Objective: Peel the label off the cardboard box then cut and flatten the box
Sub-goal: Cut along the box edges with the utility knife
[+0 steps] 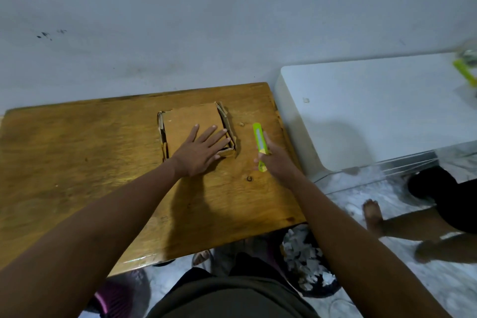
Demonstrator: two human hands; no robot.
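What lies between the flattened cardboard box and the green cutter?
In the head view, only bare wooden table separates the cardboard box from the green cutter in the right hand.

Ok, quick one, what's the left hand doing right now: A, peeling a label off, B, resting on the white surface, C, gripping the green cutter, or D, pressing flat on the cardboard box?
D: the left hand lies with straight fingers spread on top of the flattened cardboard box, while the right hand holds the green cutter.
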